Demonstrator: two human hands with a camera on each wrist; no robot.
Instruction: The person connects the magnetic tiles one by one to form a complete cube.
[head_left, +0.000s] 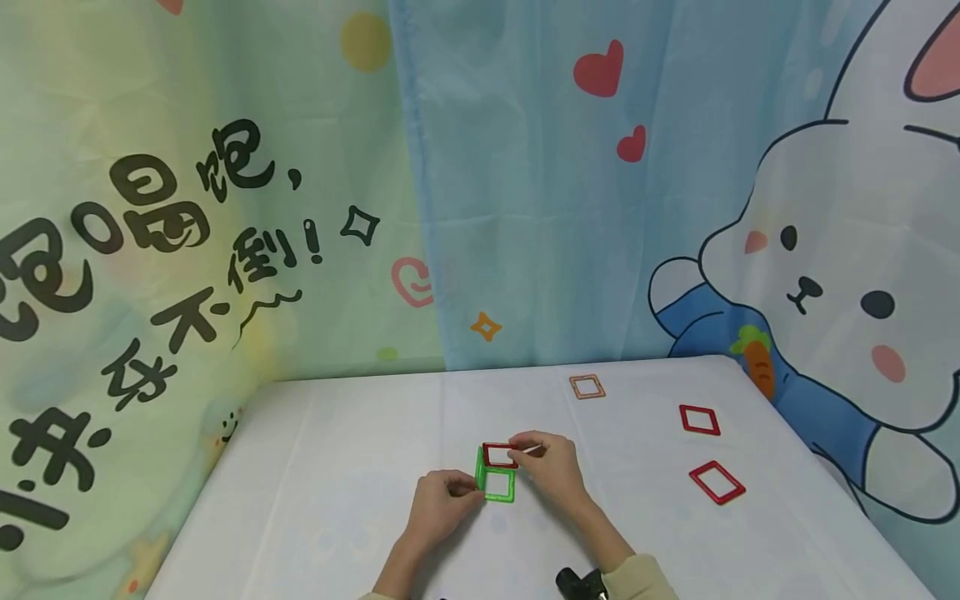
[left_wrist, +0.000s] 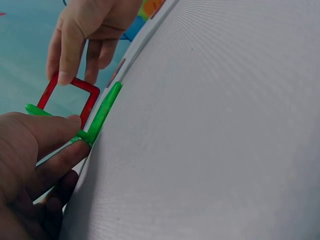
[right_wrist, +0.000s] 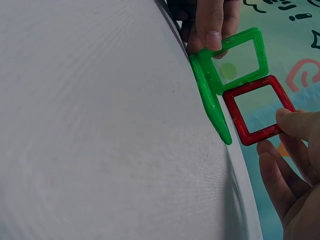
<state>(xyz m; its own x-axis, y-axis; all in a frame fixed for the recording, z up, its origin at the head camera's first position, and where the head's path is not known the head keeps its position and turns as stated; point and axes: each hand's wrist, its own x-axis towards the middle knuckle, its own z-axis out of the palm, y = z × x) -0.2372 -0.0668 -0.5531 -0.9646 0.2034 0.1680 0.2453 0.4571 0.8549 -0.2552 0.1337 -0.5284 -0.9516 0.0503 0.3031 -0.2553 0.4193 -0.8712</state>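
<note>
- Left hand [head_left: 438, 507] pinches an upright green square frame [head_left: 480, 469], beside a flat green frame [head_left: 499, 485].
- Right hand [head_left: 550, 467] pinches a red square frame [head_left: 498, 454] by its right edge; the frame extends left from its fingertips, touching the green pieces.

Left hand [head_left: 438, 502] and right hand [head_left: 546, 463] pinch with curled fingers, close together.
</note>
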